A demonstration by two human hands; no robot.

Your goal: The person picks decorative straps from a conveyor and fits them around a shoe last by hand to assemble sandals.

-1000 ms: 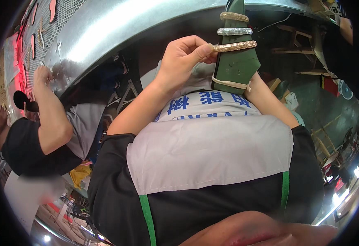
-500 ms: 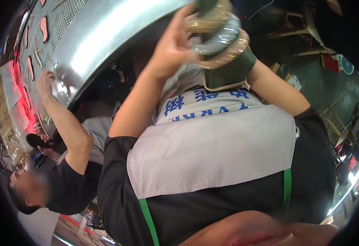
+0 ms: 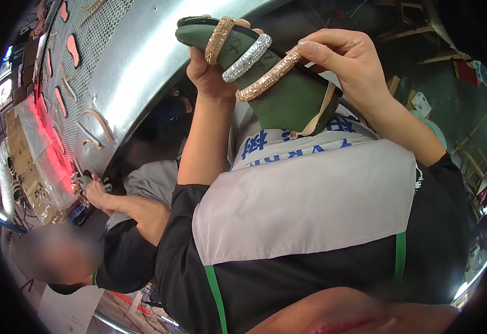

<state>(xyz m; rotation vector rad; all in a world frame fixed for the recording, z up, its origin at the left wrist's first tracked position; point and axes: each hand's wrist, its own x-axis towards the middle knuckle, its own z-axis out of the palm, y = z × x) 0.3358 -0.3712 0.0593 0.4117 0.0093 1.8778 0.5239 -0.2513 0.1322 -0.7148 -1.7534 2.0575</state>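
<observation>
My left hand (image 3: 210, 75) curls round the narrow end of the green shoe form (image 3: 290, 100), right hand (image 3: 357, 62) pinches one end of the rose-gold strap (image 3: 271, 77) across it; silver strap (image 3: 248, 58), then gold strap (image 3: 219, 42) nearer form's narrow end, grey apron (image 3: 304, 206) below form

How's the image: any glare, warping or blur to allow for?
Head view throughout: white glare streaks the broad silver metal surface, whose edge bows, probably from the fisheye; red glow runs along the translucent plastic sheet; picture corners go black; the dark-green, shoe-shaped form and its glittering silver band look fairly sharp.
</observation>
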